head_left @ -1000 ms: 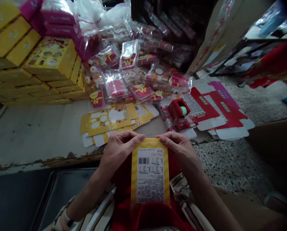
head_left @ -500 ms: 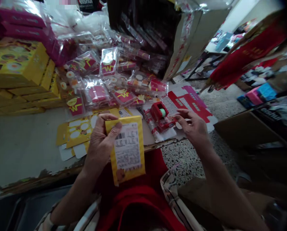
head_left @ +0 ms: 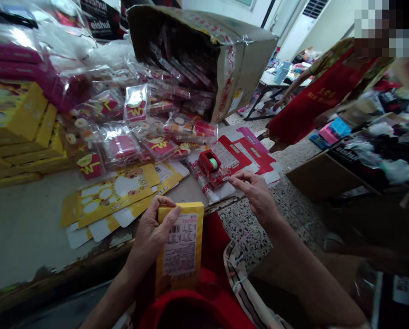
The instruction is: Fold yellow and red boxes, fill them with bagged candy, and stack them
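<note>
My left hand (head_left: 158, 230) grips a yellow cardboard box (head_left: 180, 246) by its upper left side, thumb over the front. A white printed label with a barcode covers much of that face. My right hand (head_left: 254, 194) pinches its thumb and forefinger together at the front of a red tape dispenser (head_left: 211, 170). Between those fingertips the tape's end is barely visible. The dispenser holds a pale green roll and rests on a clear plastic packet with red print (head_left: 202, 183) near the table edge.
Flat yellow cartons (head_left: 111, 194) and red cartons (head_left: 233, 153) lie on the table (head_left: 26, 228). Behind are plastic-packed toy sets (head_left: 122, 144), stacked yellow boxes (head_left: 15, 119) and a tipped carton (head_left: 238, 64). A person in a red apron (head_left: 303, 107) stands at the right.
The view has shifted, bringing more of the person at the right into sight. The yellow box is held more upright and lower. My right hand's fingers have drawn together at the dispenser's front.
</note>
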Demonstrator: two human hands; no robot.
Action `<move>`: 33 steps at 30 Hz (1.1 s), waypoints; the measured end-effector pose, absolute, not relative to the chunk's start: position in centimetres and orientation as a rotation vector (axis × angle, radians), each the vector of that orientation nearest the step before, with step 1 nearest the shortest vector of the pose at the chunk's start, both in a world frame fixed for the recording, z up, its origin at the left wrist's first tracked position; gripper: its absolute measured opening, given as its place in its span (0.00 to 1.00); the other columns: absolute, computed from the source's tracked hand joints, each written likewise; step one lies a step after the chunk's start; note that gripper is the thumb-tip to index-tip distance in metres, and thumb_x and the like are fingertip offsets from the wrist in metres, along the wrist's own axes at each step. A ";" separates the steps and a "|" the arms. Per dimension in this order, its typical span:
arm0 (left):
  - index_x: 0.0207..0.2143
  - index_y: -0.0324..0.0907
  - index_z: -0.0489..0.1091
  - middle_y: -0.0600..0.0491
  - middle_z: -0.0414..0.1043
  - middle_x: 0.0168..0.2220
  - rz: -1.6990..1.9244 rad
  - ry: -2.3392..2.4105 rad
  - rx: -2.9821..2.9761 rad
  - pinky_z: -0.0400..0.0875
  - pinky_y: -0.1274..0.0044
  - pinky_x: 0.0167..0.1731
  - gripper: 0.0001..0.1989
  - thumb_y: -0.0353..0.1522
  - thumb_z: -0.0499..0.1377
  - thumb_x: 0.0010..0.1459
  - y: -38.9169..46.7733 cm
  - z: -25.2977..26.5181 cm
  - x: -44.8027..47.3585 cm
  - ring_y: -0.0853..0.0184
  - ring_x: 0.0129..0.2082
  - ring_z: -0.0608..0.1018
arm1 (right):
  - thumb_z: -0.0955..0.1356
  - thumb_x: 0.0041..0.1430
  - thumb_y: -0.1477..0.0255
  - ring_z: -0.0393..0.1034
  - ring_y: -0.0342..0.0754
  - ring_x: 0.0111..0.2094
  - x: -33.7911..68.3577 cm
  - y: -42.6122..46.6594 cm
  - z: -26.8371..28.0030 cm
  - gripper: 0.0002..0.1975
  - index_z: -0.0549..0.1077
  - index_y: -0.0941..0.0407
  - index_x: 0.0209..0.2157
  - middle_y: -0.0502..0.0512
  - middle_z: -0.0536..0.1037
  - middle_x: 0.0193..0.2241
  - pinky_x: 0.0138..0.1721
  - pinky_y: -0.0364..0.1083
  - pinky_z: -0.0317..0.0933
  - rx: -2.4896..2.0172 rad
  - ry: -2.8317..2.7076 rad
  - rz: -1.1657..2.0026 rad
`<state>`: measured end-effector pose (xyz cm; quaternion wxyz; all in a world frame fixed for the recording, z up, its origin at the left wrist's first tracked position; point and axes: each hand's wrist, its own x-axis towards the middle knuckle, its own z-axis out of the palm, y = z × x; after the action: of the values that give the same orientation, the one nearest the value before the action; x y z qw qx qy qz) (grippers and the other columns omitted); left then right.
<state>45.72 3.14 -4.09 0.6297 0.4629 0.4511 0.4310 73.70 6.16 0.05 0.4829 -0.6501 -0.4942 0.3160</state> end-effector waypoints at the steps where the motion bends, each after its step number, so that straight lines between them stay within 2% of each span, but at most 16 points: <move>1: 0.41 0.47 0.64 0.61 0.68 0.24 0.976 1.025 1.068 0.66 0.83 0.21 0.16 0.45 0.64 0.62 3.2 -4.0 45.8 0.72 0.20 0.72 | 0.78 0.48 0.56 0.70 0.45 0.32 73.7 5.4 -0.4 0.19 0.79 0.57 0.29 0.52 0.79 0.29 0.36 0.45 0.61 -1.574 -1.126 0.826; 5: 0.40 0.45 0.67 0.59 0.71 0.25 0.927 0.994 1.107 0.67 0.82 0.22 0.17 0.46 0.64 0.61 3.6 -3.5 46.6 0.71 0.21 0.74 | 0.79 0.42 0.51 0.71 0.45 0.27 73.9 4.5 -3.1 0.25 0.76 0.57 0.29 0.54 0.80 0.26 0.30 0.44 0.59 -1.562 -0.938 1.008; 10: 0.38 0.43 0.67 0.58 0.71 0.25 0.890 0.989 1.181 0.65 0.83 0.21 0.22 0.51 0.64 0.59 4.4 -4.1 48.1 0.72 0.20 0.72 | 0.80 0.39 0.51 0.68 0.45 0.25 75.1 5.9 -5.4 0.25 0.73 0.56 0.24 0.50 0.76 0.21 0.30 0.45 0.60 -1.564 -1.017 0.867; 14: 0.37 0.42 0.66 0.59 0.69 0.23 0.880 0.931 1.221 0.62 0.83 0.19 0.25 0.55 0.62 0.59 5.4 -5.1 49.0 0.72 0.19 0.70 | 0.78 0.47 0.57 0.68 0.45 0.27 76.5 4.2 -2.9 0.18 0.76 0.57 0.27 0.49 0.77 0.23 0.32 0.46 0.60 -1.549 -1.174 0.792; 16: 0.37 0.41 0.69 0.59 0.66 0.22 0.878 0.907 1.259 0.60 0.83 0.19 0.27 0.57 0.60 0.59 5.7 -5.1 49.6 0.72 0.19 0.68 | 0.76 0.54 0.60 0.69 0.45 0.28 76.3 3.2 -0.3 0.14 0.78 0.56 0.31 0.50 0.78 0.25 0.34 0.46 0.61 -1.516 -1.452 0.904; 19: 0.38 0.39 0.73 0.56 0.67 0.22 0.856 0.896 1.303 0.60 0.81 0.19 0.32 0.60 0.57 0.58 5.7 -4.6 50.6 0.71 0.20 0.68 | 0.72 0.61 0.66 0.70 0.45 0.30 74.6 3.0 3.9 0.08 0.78 0.56 0.32 0.50 0.78 0.28 0.33 0.45 0.61 -1.381 -1.981 1.090; 21: 0.37 0.39 0.73 0.56 0.68 0.22 0.842 0.874 1.319 0.61 0.81 0.20 0.33 0.61 0.57 0.58 5.6 -4.2 51.0 0.70 0.20 0.68 | 0.70 0.61 0.71 0.70 0.45 0.31 73.1 3.9 6.0 0.05 0.78 0.55 0.31 0.50 0.78 0.29 0.33 0.44 0.60 -1.291 -2.273 1.021; 25: 0.36 0.40 0.70 0.59 0.65 0.21 0.828 0.796 1.315 0.58 0.82 0.19 0.29 0.58 0.61 0.55 5.3 -3.6 51.4 0.73 0.19 0.66 | 0.70 0.56 0.80 0.64 0.42 0.26 70.4 6.1 8.2 0.09 0.77 0.55 0.25 0.47 0.73 0.22 0.31 0.43 0.53 -1.243 -2.716 0.751; 28: 0.38 0.42 0.66 0.59 0.72 0.24 0.771 0.738 1.233 0.63 0.82 0.22 0.26 0.49 0.72 0.48 5.0 -3.2 51.4 0.72 0.20 0.71 | 0.71 0.54 0.81 0.59 0.40 0.23 69.3 7.0 8.4 0.10 0.77 0.55 0.21 0.45 0.71 0.18 0.29 0.44 0.49 -1.269 -2.799 0.679; 30: 0.37 0.42 0.66 0.58 0.74 0.27 0.760 0.720 1.198 0.66 0.81 0.24 0.27 0.42 0.76 0.44 4.7 -3.0 51.4 0.71 0.22 0.74 | 0.72 0.52 0.79 0.59 0.40 0.23 69.1 7.4 8.4 0.09 0.76 0.55 0.20 0.44 0.71 0.18 0.28 0.43 0.49 -1.250 -2.788 0.750; 33: 0.36 0.40 0.66 0.57 0.74 0.27 0.789 0.689 1.186 0.66 0.81 0.24 0.25 0.39 0.76 0.44 4.0 -2.9 51.2 0.72 0.23 0.73 | 0.73 0.54 0.73 0.62 0.41 0.24 69.7 7.4 7.8 0.08 0.77 0.56 0.23 0.45 0.72 0.20 0.26 0.42 0.51 -1.211 -2.656 1.098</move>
<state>51.19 3.97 -2.92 0.7030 0.5331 0.3098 0.3545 69.69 7.44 7.79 0.0114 -0.3882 -0.8516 0.3520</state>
